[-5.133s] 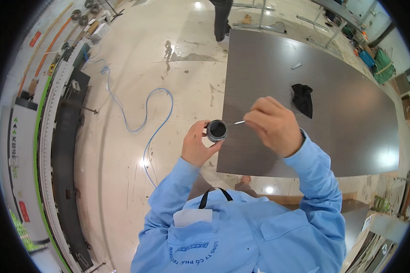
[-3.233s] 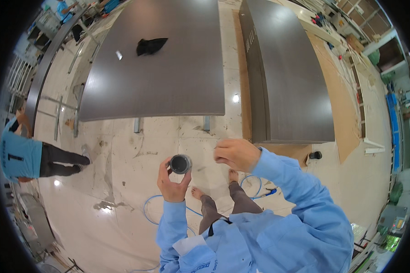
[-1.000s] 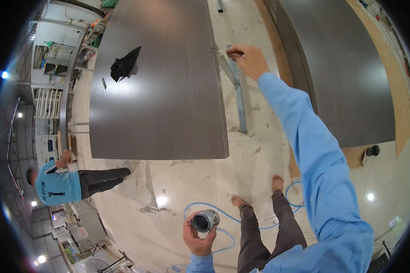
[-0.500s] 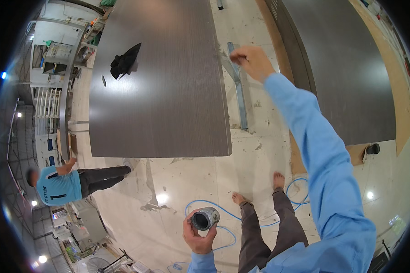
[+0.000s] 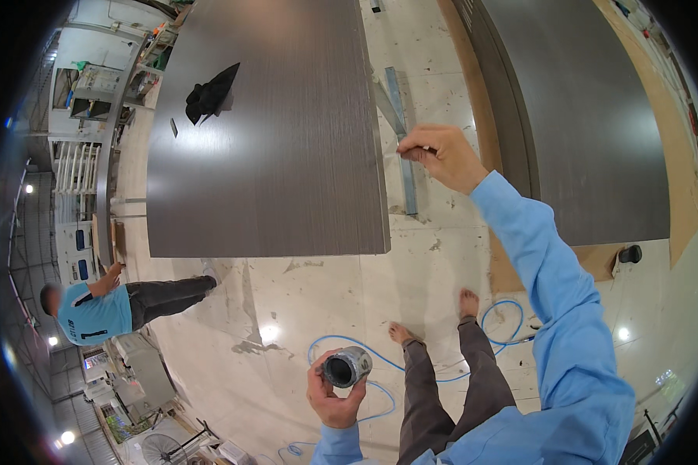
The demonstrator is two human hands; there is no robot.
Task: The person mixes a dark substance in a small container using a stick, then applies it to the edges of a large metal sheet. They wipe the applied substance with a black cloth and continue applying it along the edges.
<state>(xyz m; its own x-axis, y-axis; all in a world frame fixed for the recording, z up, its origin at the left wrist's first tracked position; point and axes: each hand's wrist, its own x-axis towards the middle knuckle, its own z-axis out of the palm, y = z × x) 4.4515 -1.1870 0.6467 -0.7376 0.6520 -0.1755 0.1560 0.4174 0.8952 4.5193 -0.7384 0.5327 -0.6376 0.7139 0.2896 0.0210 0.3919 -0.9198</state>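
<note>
My left hand (image 5: 332,401) is closed around a small open can (image 5: 354,363), grey and smeared outside, with a dark inside. The can is tilted so its mouth shows, low in the middle of the view. Further up, my right hand (image 5: 444,155) is in a pinch beside the right edge of the dark wood-grain panel (image 5: 287,170). A small thin thing seems to be between its fingertips, too small to name. On the panel's left part lie a crumpled black cloth or bag (image 5: 211,94) and a small dark flat strip (image 5: 174,127).
A stack of similar dark panels (image 5: 597,132) lies at the right on brown sheets. Between the panels is a metal stand leg (image 5: 408,182). A blue hose (image 5: 430,377) loops around my bare feet. Another person (image 5: 101,310) stands at the far left. A black cup-like object (image 5: 630,254) rests right.
My right hand has moved down and slightly right, along the panel's edge. The left hand still holds the can in nearly the same place.
</note>
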